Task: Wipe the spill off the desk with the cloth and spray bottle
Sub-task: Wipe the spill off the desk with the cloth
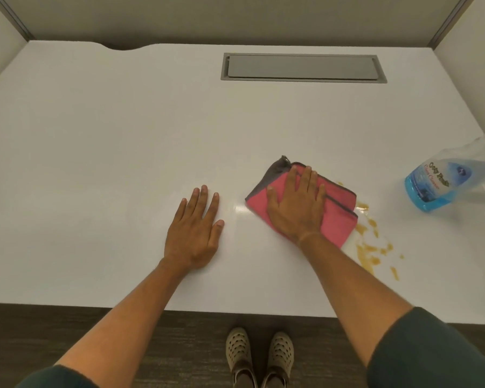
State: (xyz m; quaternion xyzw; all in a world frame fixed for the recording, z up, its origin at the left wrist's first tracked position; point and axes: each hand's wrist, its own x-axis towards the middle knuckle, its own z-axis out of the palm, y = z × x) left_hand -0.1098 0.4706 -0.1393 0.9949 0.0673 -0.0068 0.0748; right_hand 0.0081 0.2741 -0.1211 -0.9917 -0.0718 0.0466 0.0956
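A folded pink cloth (338, 214) with a grey edge lies on the white desk (95, 152), right of centre. My right hand (297, 203) presses flat on it with straight fingers. An amber spill (368, 247) spreads in streaks and drops just right of the cloth and toward the desk's front edge; the cloth's right edge touches it. A clear spray bottle (437, 183) of blue liquid stands at the far right, its top blurred. My left hand (193, 231) rests flat on the bare desk, left of the cloth.
A grey recessed cable flap (303, 68) sits in the desk near the back. Partition walls enclose the desk at the back and both sides. A wet sheen (240, 210) shows between my hands. My shoes (259, 357) stand on dark floor below the front edge.
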